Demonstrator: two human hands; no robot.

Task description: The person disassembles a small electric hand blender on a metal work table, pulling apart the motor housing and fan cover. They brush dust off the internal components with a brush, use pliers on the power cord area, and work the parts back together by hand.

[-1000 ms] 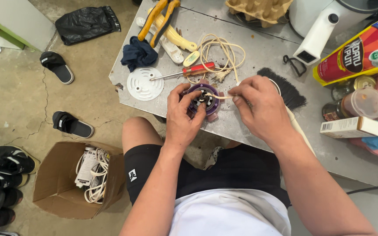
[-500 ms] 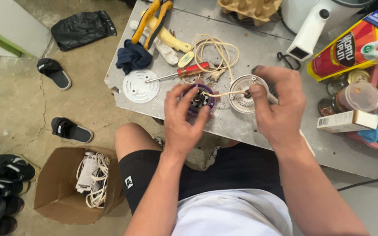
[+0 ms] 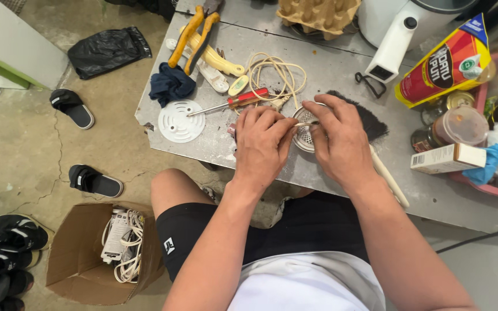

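My left hand (image 3: 263,144) and my right hand (image 3: 340,138) meet over the grey metal table (image 3: 341,66). Between their fingertips they pinch a thin cream wire (image 3: 302,124). Just under it lies a round perforated metal disc (image 3: 305,137), with my right hand's fingers curled round its right edge. My left hand covers whatever lies beneath its palm. The wire runs back toward a coiled cream cord (image 3: 278,74) behind the hands.
A red-handled screwdriver (image 3: 243,100), white round cover (image 3: 181,121), blue cloth (image 3: 171,84) and orange pliers (image 3: 194,33) lie at left. A black brush (image 3: 370,120), jars and a red-yellow packet (image 3: 451,62) crowd the right. A cardboard box (image 3: 70,259) and sandals sit on the floor.
My right hand brought the metal disc in from the right, up against my left hand. The purple round part with wires that my left hand held is now hidden under it.
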